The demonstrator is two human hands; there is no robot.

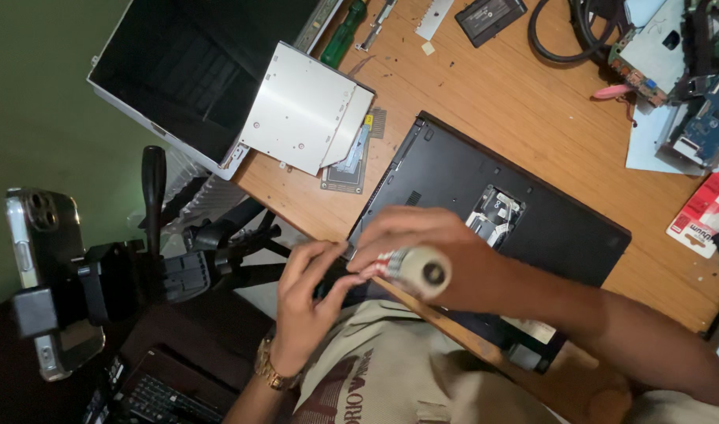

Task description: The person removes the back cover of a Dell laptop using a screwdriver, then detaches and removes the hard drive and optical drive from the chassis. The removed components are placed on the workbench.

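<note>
With the right hand (422,247) clenched on a screwdriver (418,271) and the left hand (312,294) pinching its tip, a slip could gouge the black laptop (485,196) overhanging the desk (485,86) near edge.

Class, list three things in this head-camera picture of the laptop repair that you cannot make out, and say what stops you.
1. Head view: the tip of the screwdriver is hidden behind the right hand.
2. Head view: what the left hand pinches is covered by its own fingers.
3. Head view: the near edge of the black laptop is hidden by both hands.
</note>
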